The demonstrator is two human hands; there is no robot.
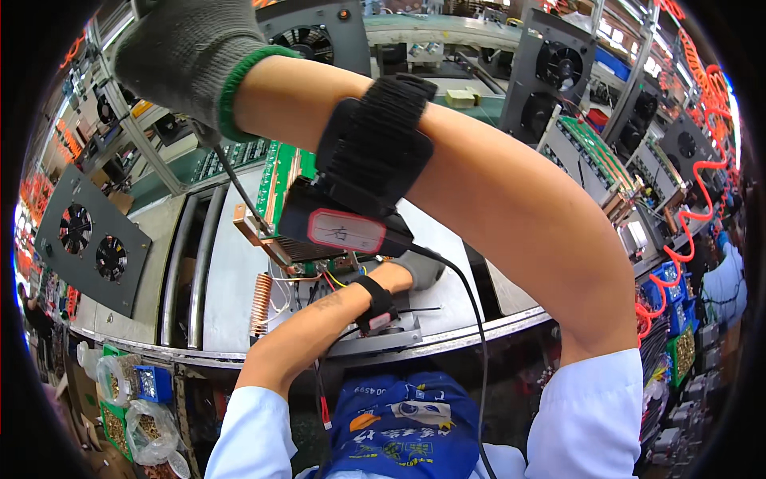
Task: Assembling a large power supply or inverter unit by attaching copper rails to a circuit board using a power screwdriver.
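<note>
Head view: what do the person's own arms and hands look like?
The right hand wears a grey knit glove with a green cuff; the left hand, a grey glove. Black straps circle both forearms; the right one's rectangular black box has a red-bordered label and a thin black cable. The pale blue fabric sleeves end near the elbows.

R forearm (503,172) overhead; room below (prob.)

It's a factory; metal rollers (206,271); fan panels (94,239); coiled hose (702,214).
</note>
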